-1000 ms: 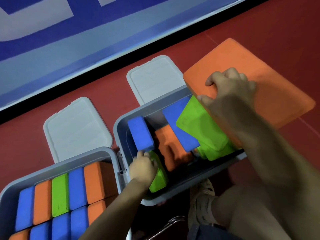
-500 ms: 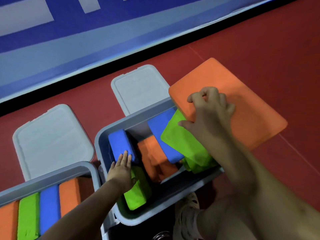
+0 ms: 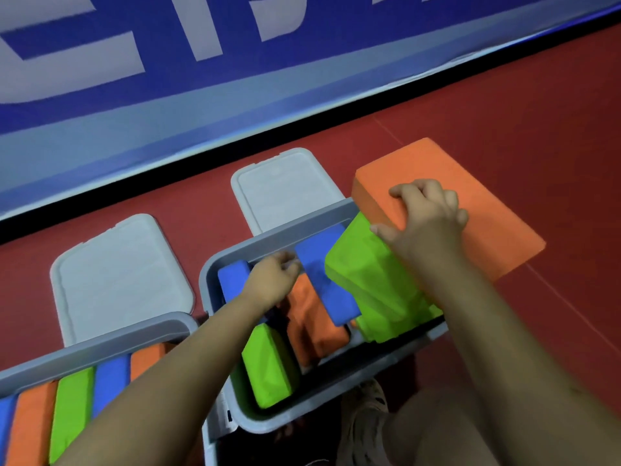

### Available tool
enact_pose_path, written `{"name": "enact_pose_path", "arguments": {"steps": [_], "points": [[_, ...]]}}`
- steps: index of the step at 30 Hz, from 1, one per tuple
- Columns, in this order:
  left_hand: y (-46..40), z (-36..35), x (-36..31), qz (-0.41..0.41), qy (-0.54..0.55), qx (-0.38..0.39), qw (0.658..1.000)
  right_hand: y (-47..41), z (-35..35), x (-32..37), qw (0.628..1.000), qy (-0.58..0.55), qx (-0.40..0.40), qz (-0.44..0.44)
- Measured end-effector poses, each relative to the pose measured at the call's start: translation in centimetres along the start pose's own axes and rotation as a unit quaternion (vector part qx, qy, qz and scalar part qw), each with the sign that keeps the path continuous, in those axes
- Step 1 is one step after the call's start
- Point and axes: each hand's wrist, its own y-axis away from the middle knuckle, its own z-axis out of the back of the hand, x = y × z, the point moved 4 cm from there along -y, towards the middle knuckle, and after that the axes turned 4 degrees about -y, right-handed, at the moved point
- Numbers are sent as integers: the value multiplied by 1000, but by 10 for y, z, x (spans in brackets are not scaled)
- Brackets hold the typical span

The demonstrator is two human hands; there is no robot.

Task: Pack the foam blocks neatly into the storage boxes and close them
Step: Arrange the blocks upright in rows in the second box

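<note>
I can't make out my left hand's (image 3: 274,280) blurred fingers, so its grip is unclear; it reaches into the right box (image 3: 268,235) among loose blocks; my right hand (image 3: 425,215) grips the orange slab (image 3: 484,210) over that box's far right corner; the left box (image 3: 100,343), cut off, holds upright blocks.

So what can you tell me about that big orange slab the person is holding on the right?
The big orange slab is a flat rectangular block, apparently matte foam, with squared edges. It is much wider than the blocks in the box. It sits tilted, one end over the far right corner of the grey box, the rest out over the red floor. The right hand grips its near edge, fingers curled on top. Its near edge meets a green block below.
</note>
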Motion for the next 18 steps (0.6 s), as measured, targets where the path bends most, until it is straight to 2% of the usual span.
{"name": "enact_pose_path", "arguments": {"steps": [2,4,6,8,11,15,18], "points": [[3,15,-33,-20,90,-43,995,-4,2,-6,1000,2,2,-18],[0,21,-57,-32,151,-42,987,-9,5,-13,999,5,20,-43],[-4,16,-76,-19,210,12,978,-11,7,-19,997,10,42,-58],[-7,-2,-84,28,263,105,959,-11,9,-22,996,15,60,-59],[-4,-38,-79,93,285,226,927,-9,9,-20,996,19,68,-57],[-2,-63,-64,89,420,270,862,-5,8,-15,998,25,65,-10],[7,-68,-49,84,504,270,816,0,2,-4,996,8,70,61]]}}
